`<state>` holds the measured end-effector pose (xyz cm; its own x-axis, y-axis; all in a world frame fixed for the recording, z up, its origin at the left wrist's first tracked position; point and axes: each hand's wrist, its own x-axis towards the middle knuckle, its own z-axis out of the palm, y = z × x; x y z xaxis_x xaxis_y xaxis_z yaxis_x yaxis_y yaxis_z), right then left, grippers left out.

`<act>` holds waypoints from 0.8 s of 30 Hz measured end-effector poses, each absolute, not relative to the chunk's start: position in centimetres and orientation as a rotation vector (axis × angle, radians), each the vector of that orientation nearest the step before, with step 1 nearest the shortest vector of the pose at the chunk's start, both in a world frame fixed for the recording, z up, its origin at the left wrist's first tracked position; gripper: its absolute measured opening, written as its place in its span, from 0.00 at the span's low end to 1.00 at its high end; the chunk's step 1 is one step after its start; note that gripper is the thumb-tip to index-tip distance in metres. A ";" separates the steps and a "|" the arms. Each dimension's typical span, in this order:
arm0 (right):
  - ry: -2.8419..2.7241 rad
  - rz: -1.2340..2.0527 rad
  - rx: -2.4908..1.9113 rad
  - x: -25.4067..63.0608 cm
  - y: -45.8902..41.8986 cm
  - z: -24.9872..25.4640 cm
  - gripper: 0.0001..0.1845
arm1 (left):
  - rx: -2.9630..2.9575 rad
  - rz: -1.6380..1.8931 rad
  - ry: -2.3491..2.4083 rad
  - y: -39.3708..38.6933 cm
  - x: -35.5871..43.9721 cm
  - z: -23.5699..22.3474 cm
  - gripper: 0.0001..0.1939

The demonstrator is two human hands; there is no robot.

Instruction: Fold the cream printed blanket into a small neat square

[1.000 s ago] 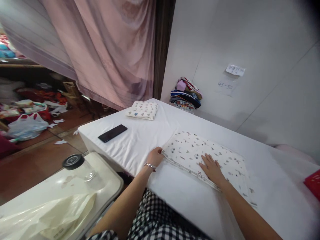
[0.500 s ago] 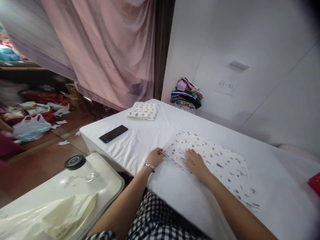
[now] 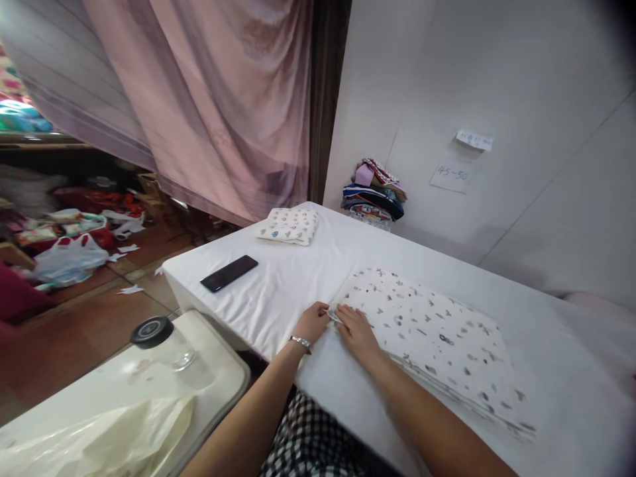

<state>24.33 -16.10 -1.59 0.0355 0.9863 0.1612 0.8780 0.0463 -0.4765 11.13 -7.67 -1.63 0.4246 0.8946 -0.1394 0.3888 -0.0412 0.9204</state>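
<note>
A white cloth (image 3: 432,324) with small grey and dark printed figures lies folded in layers on the white-covered table (image 3: 377,245). At its near left corner, my left hand (image 3: 313,323) pinches the edge between thumb and fingers; a bracelet circles that wrist. Close beside it, my right hand (image 3: 356,331) rests palm down on the same corner, fingers stretched out. The two hands nearly meet. Part of the corner is covered by my fingers.
A second folded printed cloth (image 3: 289,226) and a black phone (image 3: 229,273) lie on the table's left half. A lidded clear jar (image 3: 173,351) and a pale plastic bag (image 3: 109,437) are on a side table. Stacked folded fabrics (image 3: 373,192) stand by the wall.
My right hand has slid left along the cloth toward my left hand. My left hand keeps its pinch at the corner. The whole view has shifted slightly.
</note>
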 end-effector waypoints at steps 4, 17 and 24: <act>-1.742 0.339 -1.805 24.5 -16.4 -1.9 0.21 | 1.611 0.613 1.140 -7.6 11.1 -1.9 0.10; -1.976 0.325 -1.906 23.4 -17.4 -0.8 0.25 | 1.692 0.566 1.204 -8.2 11.0 -0.4 0.11; -1.771 0.443 -1.950 25.8 -15.1 1.5 0.25 | 1.718 0.594 1.237 -7.9 11.0 -1.2 0.11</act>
<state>25.84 -15.12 1.47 0.1168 0.9905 0.0719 0.8403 -0.0600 -0.5388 11.01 -7.88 -1.24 0.3819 0.9164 -0.1202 0.4794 -0.0852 0.8735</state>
